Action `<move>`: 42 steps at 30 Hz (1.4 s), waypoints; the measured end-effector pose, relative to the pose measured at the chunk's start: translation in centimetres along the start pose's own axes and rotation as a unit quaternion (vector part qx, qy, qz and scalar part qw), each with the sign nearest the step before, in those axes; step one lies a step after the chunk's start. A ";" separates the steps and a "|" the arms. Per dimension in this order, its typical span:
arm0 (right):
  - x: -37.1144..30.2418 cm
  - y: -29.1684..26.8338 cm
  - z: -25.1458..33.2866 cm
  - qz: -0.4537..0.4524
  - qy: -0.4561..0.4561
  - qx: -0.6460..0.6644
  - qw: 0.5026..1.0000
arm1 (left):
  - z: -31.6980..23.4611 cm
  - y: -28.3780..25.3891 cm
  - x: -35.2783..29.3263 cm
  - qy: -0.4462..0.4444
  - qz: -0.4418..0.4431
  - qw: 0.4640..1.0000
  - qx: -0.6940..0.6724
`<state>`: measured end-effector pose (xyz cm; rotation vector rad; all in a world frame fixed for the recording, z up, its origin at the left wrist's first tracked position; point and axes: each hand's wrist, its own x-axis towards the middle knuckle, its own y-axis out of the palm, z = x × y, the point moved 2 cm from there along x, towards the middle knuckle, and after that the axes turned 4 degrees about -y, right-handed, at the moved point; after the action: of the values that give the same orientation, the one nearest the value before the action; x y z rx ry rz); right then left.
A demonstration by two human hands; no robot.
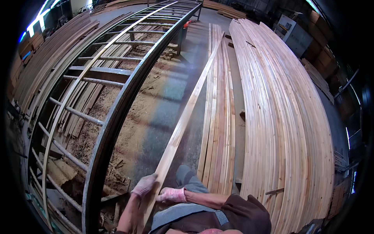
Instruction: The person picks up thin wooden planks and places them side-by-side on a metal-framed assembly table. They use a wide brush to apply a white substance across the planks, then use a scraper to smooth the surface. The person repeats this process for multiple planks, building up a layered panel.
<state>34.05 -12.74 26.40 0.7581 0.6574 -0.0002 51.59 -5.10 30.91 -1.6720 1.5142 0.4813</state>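
Holding long plank [177,135], slanting from 7 to 1 o'clock. Gripping left edge with gloved left hand [145,185], right edge with gloved right hand [171,194], fingers curled. Noted outward: roller frame [118,102] toward 9, board stack [284,121] at 3.

Left of the grip stands a long metal frame [115,117] with round bars across it. Brown sawdust [134,113] lies on the gray floor [167,105] beside it. Farther left, brown boards [54,54] are piled up. Far ahead and right of the grip sits a big pale box [298,37].
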 end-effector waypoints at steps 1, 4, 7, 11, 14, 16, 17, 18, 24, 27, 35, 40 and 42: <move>-2.1 1.4 5.3 0.034 -0.015 -0.162 0.986 | -2.1 0.4 4.7 -0.019 -0.037 0.999 0.009; 1.3 -16.4 5.0 0.035 0.024 -0.049 0.998 | -6.6 -1.4 4.7 0.011 0.011 0.998 0.063; -1.3 -26.1 14.2 -0.211 -0.146 0.295 0.920 | -6.2 -3.9 2.6 -0.085 -0.014 0.996 -0.006; -0.1 -40.1 28.9 -0.306 -0.337 0.266 0.850 | -5.1 -5.9 -4.7 0.048 -0.142 0.948 0.279; 0.9 -48.0 38.0 -0.268 -0.422 0.329 0.801 | -7.4 -7.0 -6.3 -0.126 -0.094 0.971 0.182; 0.9 -46.4 43.4 -0.262 -0.374 0.375 0.807 | -10.6 -8.1 -6.8 -0.202 -0.066 0.970 0.121; 1.6 -47.2 44.6 -0.316 -0.385 0.355 0.791 | -12.3 -9.2 -6.4 -0.216 -0.050 0.969 0.105; 2.3 -46.9 45.0 -0.278 -0.397 0.363 0.796 | -14.1 -9.9 -6.1 -0.233 -0.039 0.968 0.083; 4.6 -42.6 40.8 -0.449 -0.274 0.343 0.778 | -14.8 -8.3 -5.7 -0.238 -0.065 0.962 0.113; 4.6 -40.1 37.5 -0.515 -0.178 0.250 0.801 | -2.1 -0.1 -7.2 -0.230 -0.106 0.951 0.175; 2.5 -40.3 31.3 -0.590 -0.063 0.031 0.804 | 2.0 1.6 -8.1 -0.278 -0.045 0.955 0.096; 2.3 -39.5 32.6 -0.621 -0.032 -0.107 0.775 | 5.0 2.4 -7.2 -0.243 -0.037 0.964 0.103; 2.5 -39.1 33.6 -0.623 -0.028 -0.115 0.773 | 5.1 1.9 -6.7 -0.237 -0.051 0.966 0.094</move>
<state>45.59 -62.37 18.13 -0.0358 0.9809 -1.1475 49.57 3.19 32.26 -1.3576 1.0824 0.6109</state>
